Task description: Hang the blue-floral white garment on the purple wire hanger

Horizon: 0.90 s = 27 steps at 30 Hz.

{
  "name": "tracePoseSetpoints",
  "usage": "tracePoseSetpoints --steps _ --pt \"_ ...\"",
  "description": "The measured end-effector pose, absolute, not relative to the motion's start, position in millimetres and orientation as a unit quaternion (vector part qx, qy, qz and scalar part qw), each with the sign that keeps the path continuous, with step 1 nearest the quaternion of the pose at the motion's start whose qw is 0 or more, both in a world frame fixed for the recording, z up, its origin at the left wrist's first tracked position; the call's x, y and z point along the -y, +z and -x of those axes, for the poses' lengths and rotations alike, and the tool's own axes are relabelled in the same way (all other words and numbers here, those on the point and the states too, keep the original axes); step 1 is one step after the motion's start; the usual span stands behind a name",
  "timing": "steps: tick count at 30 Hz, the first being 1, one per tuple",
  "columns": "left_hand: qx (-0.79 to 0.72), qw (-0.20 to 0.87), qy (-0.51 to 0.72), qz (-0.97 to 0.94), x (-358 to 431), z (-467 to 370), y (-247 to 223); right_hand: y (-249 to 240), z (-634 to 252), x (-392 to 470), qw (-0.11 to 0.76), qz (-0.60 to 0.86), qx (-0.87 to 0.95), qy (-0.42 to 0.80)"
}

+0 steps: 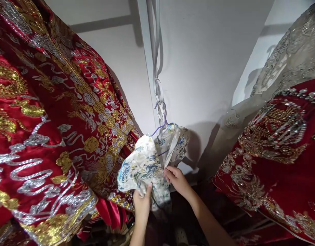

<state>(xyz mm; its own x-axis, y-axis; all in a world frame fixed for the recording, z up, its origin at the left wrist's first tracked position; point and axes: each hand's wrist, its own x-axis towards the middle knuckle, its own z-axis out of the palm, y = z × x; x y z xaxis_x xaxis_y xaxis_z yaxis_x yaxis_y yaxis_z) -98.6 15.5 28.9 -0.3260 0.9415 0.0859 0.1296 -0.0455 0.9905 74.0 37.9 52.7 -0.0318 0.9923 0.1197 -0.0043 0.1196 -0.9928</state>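
Observation:
A small white blouse with a blue and yellow floral pattern (144,164) hangs open at the front on a thin purple hanger (165,119). My right hand (176,179) is closed in a pinch on the blouse's front edge. Lower down, my left hand (142,201) grips the cloth beneath the blouse's left sleeve. Its thumb lies against the front of the fabric, while the other fingers are mostly hidden.
A red jacket with gold and silver embroidery (77,112) hangs close on the left. To the right are a red beaded garment (280,160) and a sheer beaded white one (288,65). White straps (157,51) run down the wall (203,51) to the hanger.

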Motion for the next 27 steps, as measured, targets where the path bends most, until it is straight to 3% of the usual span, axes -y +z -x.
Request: tracePoseSetpoints --steps 3,5,10,12,19,27 --pt "-0.593 0.101 0.654 -0.459 -6.0 98.0 25.6 55.6 -86.6 -28.7 0.514 0.457 0.518 0.509" --pt "-0.552 0.041 0.643 -0.529 -0.4 88.6 24.8 59.8 -90.3 -20.3 0.500 0.459 0.517 0.522" --pt "-0.483 0.208 0.490 -0.695 -7.6 45.4 34.2 80.6 -93.2 -7.5 0.463 0.429 0.532 0.564" --pt "-0.473 0.223 0.460 -0.717 -16.1 34.2 39.3 88.0 -97.0 -7.7 0.457 0.425 0.537 0.568" --pt "-0.427 0.131 0.330 -0.832 -33.0 38.6 47.4 110.3 -116.5 -27.0 0.531 0.445 0.451 0.563" --pt "-0.462 0.084 0.179 -0.864 -36.3 46.9 67.5 199.5 -135.4 -69.3 0.610 0.369 0.465 0.525"
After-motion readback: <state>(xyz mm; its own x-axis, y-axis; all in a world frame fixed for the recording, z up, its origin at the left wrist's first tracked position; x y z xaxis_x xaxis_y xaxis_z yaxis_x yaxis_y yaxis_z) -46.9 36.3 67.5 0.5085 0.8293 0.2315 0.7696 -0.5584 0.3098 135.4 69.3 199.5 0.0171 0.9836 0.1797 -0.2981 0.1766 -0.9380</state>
